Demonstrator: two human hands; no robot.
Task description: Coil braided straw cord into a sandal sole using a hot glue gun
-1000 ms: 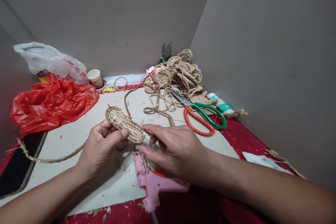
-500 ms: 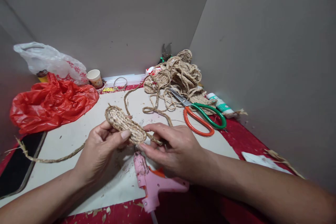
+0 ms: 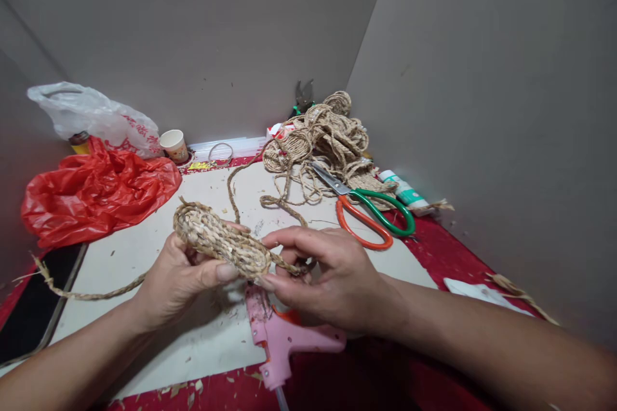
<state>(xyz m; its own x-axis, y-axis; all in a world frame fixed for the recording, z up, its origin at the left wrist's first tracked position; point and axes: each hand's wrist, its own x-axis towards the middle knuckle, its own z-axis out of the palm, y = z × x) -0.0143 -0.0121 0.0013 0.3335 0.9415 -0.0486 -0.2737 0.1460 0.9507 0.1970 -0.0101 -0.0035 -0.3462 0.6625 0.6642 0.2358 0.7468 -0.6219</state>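
An oval coil of braided straw rope (image 3: 219,239) is held above the white board (image 3: 187,347), tilted with its flat face toward me. My left hand (image 3: 186,276) grips its left part, thumb on the near edge and fingers behind. At the coil's right end my right hand (image 3: 322,273) pinches the free rope (image 3: 285,263) leaving it, with the fingertips close to the coil. Below the hands lies a pink hot glue gun (image 3: 284,340), its nozzle end under the coil. A frayed rope tail (image 3: 99,295) passes behind the left wrist.
Scissors (image 3: 364,212) with green and orange handles lie by a heap of straw rope (image 3: 328,141). Red (image 3: 96,196) and white plastic bags (image 3: 96,115), a paper cup (image 3: 174,146) and a phone (image 3: 41,308) sit left. Pliers (image 3: 304,97) stand against the back wall.
Both hands keep hold of the straw rope. The coil has come slightly nearer and its left end has moved left and down. My left hand has shifted a little left.
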